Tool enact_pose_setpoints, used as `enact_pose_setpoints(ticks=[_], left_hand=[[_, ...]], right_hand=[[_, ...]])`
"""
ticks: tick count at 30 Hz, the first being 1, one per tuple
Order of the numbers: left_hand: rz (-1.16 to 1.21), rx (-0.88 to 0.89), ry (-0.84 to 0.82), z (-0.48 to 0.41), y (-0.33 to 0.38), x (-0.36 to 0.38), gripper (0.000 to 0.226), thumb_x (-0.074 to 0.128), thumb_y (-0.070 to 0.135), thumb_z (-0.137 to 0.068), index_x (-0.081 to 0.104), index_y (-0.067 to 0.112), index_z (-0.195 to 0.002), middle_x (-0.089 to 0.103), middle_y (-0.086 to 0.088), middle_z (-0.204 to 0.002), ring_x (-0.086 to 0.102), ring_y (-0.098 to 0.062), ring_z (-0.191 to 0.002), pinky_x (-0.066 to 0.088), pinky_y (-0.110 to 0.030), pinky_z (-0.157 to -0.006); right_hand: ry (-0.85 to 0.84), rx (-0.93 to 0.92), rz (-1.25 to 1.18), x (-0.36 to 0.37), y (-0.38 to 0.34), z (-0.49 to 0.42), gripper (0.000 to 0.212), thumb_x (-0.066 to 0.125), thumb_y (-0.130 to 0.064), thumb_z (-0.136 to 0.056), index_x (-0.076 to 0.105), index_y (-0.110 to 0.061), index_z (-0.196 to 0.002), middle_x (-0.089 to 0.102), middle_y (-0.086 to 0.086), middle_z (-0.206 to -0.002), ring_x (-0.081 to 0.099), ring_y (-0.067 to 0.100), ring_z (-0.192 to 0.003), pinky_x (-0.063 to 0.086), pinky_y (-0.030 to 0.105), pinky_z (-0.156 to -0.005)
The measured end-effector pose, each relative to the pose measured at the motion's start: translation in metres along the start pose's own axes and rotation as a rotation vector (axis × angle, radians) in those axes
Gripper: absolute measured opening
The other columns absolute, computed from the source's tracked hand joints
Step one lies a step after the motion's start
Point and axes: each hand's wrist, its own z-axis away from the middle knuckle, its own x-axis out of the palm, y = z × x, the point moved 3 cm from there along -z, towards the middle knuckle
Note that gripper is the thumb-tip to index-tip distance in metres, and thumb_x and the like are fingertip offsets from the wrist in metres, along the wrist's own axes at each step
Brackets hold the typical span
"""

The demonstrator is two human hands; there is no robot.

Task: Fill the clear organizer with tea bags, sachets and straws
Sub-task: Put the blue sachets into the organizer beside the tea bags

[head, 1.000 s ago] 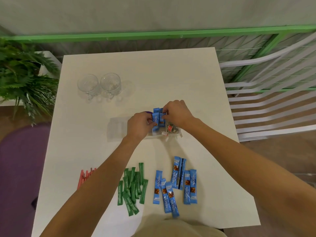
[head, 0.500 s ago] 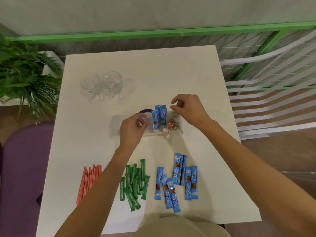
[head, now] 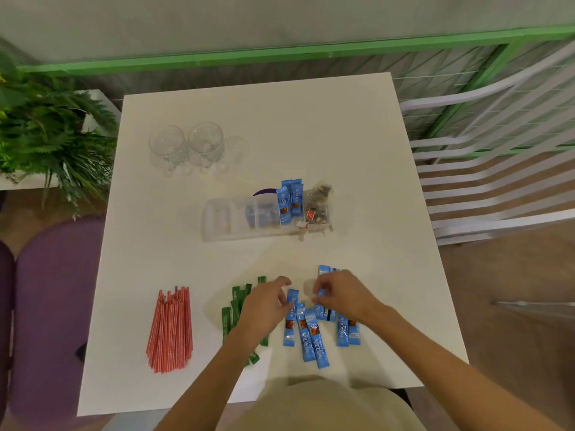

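The clear organizer (head: 231,223) lies mid-table. Several blue sachets (head: 291,200) stand in one of its compartments, and tea bags (head: 319,205) fill its right end. Near the front edge lie more blue sachets (head: 312,335), green sachets (head: 234,309) and a bundle of red straws (head: 171,331). My left hand (head: 264,307) hovers over the green sachets, fingertips touching a blue sachet, thumb spread. My right hand (head: 340,298) pinches the top of another blue sachet in the loose pile.
Two empty glass cups (head: 186,144) stand at the back left of the white table (head: 357,169). A fern (head: 46,141) sits to the left, a white slatted chair (head: 497,169) to the right, and a purple seat (head: 53,306) below left.
Both hands have left the organizer and come back toward me to the loose blue sachets at the front. The sachets placed in the organizer stay standing.
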Motion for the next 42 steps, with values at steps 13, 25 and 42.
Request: enact_pose_setpoints(ticks=[13,25,42], left_hand=[[-0.139,0.021,0.004,0.002,0.008,0.014,0.038,0.071,0.028,-0.082,0.05,0.023,-0.113,0.063,0.003,-0.095,0.059,-0.017,-0.085,0.043,-0.03,-0.066],[-0.074,0.069,0.062,0.008,-0.001,0.011,0.006,0.063,0.023,-0.088,0.059,0.021,-0.091,0.045,0.011,-0.064,0.045,-0.006,-0.063,0.036,-0.024,-0.06],[0.458,-0.012,0.203,-0.006,0.026,-0.082,0.01,0.077,0.014,-0.08,0.069,0.018,-0.075,0.07,0.002,-0.068,0.063,-0.005,-0.059,0.052,-0.019,-0.057]], right_hand=[[-0.083,-0.029,0.327,0.052,0.008,0.004,0.031,0.066,-0.025,-0.085,0.056,-0.018,-0.114,0.063,0.005,-0.103,0.06,0.023,-0.096,0.042,0.03,-0.067],[-0.119,0.008,-0.08,0.021,0.017,0.011,0.02,0.071,-0.011,-0.081,0.063,-0.023,-0.067,0.061,-0.012,-0.067,0.057,0.003,-0.062,0.044,0.011,-0.06],[0.081,-0.085,-0.386,-0.079,-0.021,-0.016,0.002,0.071,-0.001,-0.082,0.07,-0.003,-0.081,0.069,-0.002,-0.059,0.069,0.014,-0.057,0.05,0.015,-0.054]])
